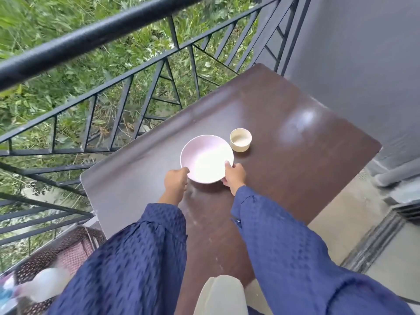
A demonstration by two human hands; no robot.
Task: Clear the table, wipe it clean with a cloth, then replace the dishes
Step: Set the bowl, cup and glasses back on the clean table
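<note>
A pale pink bowl (206,158) sits on the dark brown table (284,142), near its middle. My left hand (175,181) grips the bowl's near-left rim, and my right hand (234,176) grips its near-right rim with the thumb over the edge. Just right of the bowl and a little farther away, a small cream cup (240,139) stands upright and looks empty. Blue sleeves cover both my arms. No cloth is in either hand.
A black metal railing (118,87) runs along the table's left side, with greenery beyond. A grey wall (363,53) borders the far right. A patterned basket (68,251) holding white items sits at lower left. Concrete floor (354,226) lies to the right.
</note>
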